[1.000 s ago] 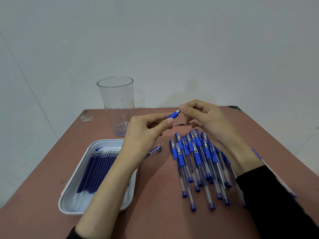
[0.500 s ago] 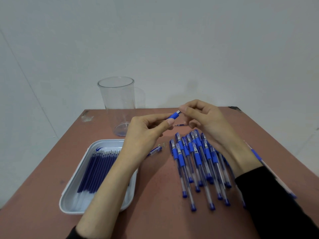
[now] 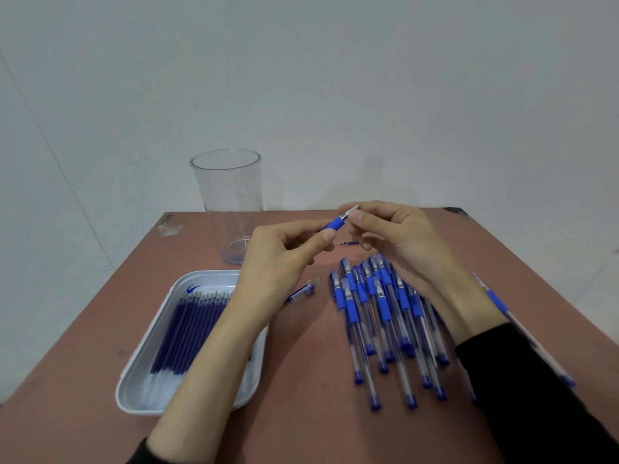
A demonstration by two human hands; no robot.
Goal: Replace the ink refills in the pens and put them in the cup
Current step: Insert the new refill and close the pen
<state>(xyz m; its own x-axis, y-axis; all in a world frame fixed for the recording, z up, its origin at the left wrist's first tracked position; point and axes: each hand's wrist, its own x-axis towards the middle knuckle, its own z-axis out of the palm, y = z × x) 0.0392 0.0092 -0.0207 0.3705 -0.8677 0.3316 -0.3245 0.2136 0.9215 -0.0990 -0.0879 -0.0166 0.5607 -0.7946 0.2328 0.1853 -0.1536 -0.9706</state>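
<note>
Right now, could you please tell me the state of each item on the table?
Clear cup: upright, empty.
White tray: holds blue refills.
Held pen: gripped by left hand, tip pinched by right hand.
Pen pile: lying flat, uncapped.
Loose cap: lying between tray and pile.

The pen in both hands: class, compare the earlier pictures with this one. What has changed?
Very little. The right hand, pinching the pen at its silver tip, has shifted slightly, so more of the tip shows. The left hand still holds the blue grip. Cup, tray, refills and loose pens have not moved.
</note>
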